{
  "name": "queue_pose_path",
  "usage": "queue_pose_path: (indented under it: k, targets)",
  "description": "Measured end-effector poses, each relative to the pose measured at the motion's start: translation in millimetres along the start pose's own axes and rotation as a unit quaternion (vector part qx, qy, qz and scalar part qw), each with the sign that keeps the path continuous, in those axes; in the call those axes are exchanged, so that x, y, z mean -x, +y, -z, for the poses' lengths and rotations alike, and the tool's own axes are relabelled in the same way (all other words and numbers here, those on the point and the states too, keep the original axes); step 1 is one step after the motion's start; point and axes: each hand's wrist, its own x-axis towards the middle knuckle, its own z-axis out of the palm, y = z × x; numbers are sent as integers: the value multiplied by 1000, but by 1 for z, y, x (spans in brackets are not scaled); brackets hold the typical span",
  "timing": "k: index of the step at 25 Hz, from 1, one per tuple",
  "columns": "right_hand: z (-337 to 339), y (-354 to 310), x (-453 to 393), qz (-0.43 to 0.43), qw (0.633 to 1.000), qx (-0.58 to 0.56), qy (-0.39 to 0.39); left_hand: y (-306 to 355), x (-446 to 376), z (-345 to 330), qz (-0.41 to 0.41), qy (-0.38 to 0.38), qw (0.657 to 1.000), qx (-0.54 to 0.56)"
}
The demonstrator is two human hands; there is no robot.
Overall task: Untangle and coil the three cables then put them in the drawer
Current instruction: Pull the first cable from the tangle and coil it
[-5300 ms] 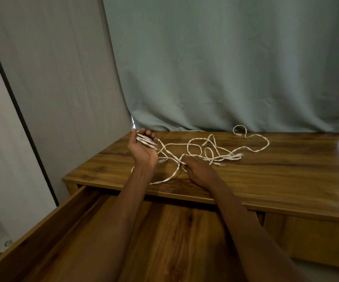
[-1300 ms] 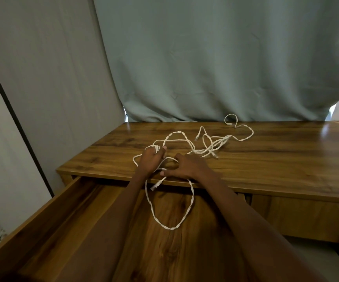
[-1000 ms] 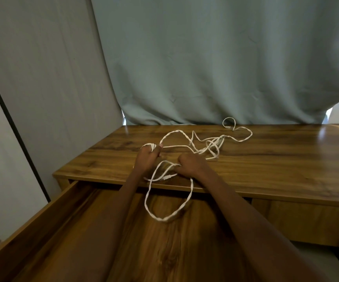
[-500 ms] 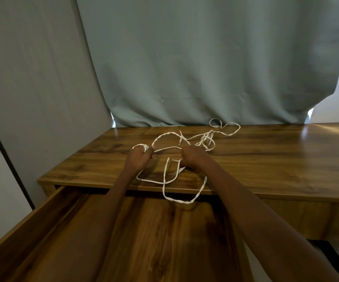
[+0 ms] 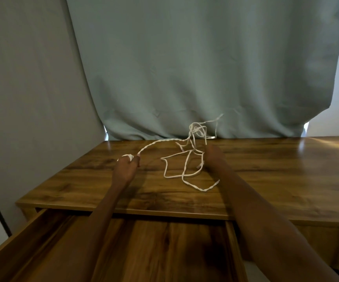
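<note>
White cables (image 5: 184,169) gripped by left hand (image 5: 124,168); right hand (image 5: 212,154) lifts tangle

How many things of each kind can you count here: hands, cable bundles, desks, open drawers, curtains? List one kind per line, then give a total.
Hands: 2, left hand and right hand
White cable bundle: 1, strands too tangled to separate
Wooden desk: 1
Open drawer: 1
Curtain: 1
Total: 6

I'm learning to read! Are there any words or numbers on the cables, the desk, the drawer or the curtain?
None: no words, numbers or signs can be read.
Cables: plain white, no print visible.
Desk, drawer: bare wood grain.
Curtain: plain cloth.
</note>
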Motion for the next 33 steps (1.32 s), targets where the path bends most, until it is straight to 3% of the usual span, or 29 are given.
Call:
queue_pose_path:
  k: [4,9,11,14,16,18,20,23,27,33]
  targets:
    - [-4,15,-11,-15,997,60,-48,0,3,-9,30,-28,999,21]
    - [-1,7,-18,7,993,1,-116,13,9,-26,54,-56,996,40]
    - [0,8,-18,36,993,-42,-101,15,11,-29,68,-61,994,57]
    - [14,-10,8,67,995,-74,-10,20,16,-31,75,-66,993,64]
    - [15,-31,42,131,986,-99,-26,26,21,-30,76,-64,993,69]
    - [1,-50,85,231,966,-25,-111,32,26,-28,74,-63,993,72]
    - [-20,-52,104,268,945,100,-159,36,32,-24,81,-64,992,73]
    - [-29,-40,84,256,949,117,-145,34,39,-15,91,-59,991,80]
    - [-23,-18,61,240,954,168,-60,34,46,-2,73,-48,993,80]
    - [-23,11,32,113,968,217,-45,25,56,5,45,-34,990,132]
